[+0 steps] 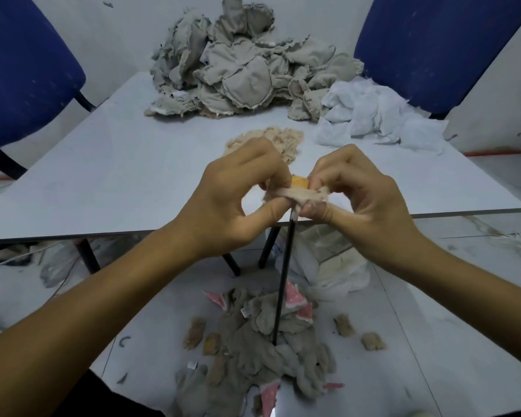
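Note:
Both hands meet above the near edge of the grey table (103,182). My left hand (235,200) and my right hand (352,194) pinch a small beige fabric piece (295,195) between thumbs and fingers, one hand at each end. A thin black rod (283,281) runs from under the fabric piece down to the floor pile. A small yellow-orange object (300,181) shows just behind the fabric, between the fingertips; what it is cannot be told.
A heap of grey fabric shells (241,64) lies at the table's far side, with white cloth pieces (379,115) to its right and beige stuffing (271,139) in front. Two blue chairs (21,70) (439,46) flank the table. Grey and pink fabric pieces (268,350) lie on the floor.

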A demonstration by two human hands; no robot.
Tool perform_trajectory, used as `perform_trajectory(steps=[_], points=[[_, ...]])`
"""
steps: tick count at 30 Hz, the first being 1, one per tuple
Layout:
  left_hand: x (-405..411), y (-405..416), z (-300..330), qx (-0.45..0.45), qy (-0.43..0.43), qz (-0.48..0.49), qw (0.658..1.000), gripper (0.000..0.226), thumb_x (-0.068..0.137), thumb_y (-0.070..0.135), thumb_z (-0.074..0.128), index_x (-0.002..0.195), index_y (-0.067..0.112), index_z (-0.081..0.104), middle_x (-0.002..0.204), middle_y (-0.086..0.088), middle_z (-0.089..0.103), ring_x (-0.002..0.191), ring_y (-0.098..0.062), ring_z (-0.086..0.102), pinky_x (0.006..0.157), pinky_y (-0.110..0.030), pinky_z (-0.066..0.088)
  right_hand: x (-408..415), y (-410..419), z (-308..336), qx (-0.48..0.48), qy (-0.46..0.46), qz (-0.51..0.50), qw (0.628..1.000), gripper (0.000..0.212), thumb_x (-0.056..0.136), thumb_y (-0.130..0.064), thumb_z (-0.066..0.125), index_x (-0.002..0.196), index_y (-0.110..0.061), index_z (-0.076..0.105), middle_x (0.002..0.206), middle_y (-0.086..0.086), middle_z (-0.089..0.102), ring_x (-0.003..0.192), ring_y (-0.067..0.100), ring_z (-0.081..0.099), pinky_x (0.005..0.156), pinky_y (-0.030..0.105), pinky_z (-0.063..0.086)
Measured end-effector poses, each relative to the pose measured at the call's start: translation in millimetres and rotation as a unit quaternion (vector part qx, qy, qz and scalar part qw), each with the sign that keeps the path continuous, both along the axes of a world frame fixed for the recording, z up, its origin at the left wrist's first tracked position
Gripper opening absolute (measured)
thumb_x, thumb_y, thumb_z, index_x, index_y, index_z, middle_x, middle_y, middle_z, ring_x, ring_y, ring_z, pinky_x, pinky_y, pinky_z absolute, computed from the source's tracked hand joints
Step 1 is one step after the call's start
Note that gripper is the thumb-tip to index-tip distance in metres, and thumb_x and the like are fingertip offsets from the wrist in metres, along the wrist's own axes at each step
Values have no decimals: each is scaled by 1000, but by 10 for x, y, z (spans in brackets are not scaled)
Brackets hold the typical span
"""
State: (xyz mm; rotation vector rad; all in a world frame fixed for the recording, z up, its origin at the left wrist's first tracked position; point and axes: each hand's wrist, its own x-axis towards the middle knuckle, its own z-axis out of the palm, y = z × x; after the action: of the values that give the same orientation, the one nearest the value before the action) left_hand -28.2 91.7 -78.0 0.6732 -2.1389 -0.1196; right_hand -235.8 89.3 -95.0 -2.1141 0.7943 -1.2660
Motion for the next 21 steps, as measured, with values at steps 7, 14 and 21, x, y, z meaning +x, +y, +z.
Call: perform_trajectory(steps=[7,14,21], points=[[22,9,-210,-100,-57,17,993,16,91,4,61,82,-8,66,86,-20,59,78,-34,56,68,-42,45,-51,-6,-163,-168,41,-52,984,11,87,-17,71,86,-7,67,91,7,66,84,32,61,71,44,49],[-40,83,-380,-138,-61,56,987,13,90,-4,63,78,-7,66,78,-20,59,65,-32,55,55,-39,45,-20,12,-298,-256,104,-88,957,2,86,0,68,86,1,66,85,10,61,75,25,55,67,28,44],[-18,137,-454,-106,-109,75,985,12,91,4,68,100,4,60,87,-18,57,67,-33,54,52,-41,48,-32,22,-315,-299,123,-88,942,11,93,-9,66,87,0,67,99,16,61,87,21,57,78,17,42]])
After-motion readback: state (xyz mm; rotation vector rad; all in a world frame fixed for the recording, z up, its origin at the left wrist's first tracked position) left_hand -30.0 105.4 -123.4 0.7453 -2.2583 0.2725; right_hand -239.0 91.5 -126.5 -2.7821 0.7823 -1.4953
